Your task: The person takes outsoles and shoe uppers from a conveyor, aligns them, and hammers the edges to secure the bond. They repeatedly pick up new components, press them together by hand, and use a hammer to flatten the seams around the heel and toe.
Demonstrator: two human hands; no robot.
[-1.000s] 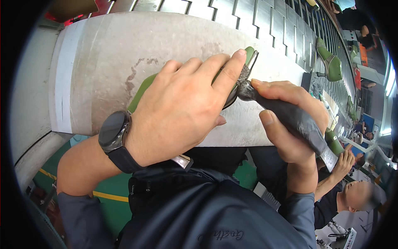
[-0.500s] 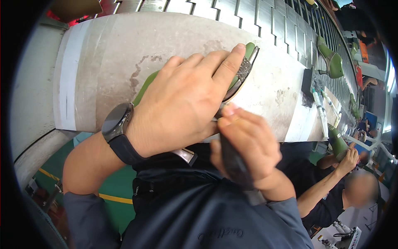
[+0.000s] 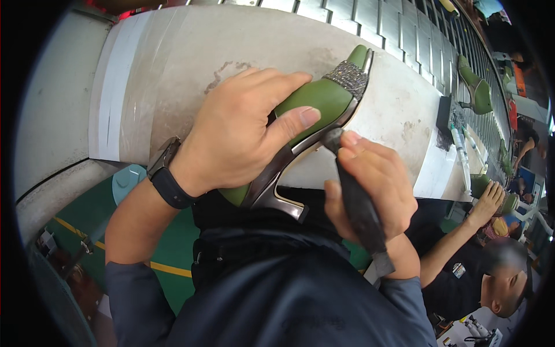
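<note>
A green high-heeled shoe (image 3: 325,103) lies on its side on the pale work surface, its toe pointing away from me. A glittery band crosses its front, and the sole edge and heel are dark metallic. My left hand (image 3: 240,124) is closed around the shoe's rear part, thumb on the upper. My right hand (image 3: 384,185) grips a dark-handled tool (image 3: 357,202) with a rounded black tip and a flat metal end. That tip is at the shoe's sole edge near the arch; whether it touches cannot be made out.
A slatted metal conveyor (image 3: 399,34) runs beyond the work surface (image 3: 185,52), carrying another green shoe (image 3: 475,89). Syringes (image 3: 461,147) lie by a small black box (image 3: 444,118) at right. A co-worker's hand (image 3: 488,202) holds a green shoe nearby.
My left hand has shifted back toward the heel, uncovering the shoe's upper, band and more of the heel. My right hand and the tool have moved slightly right and nearer me.
</note>
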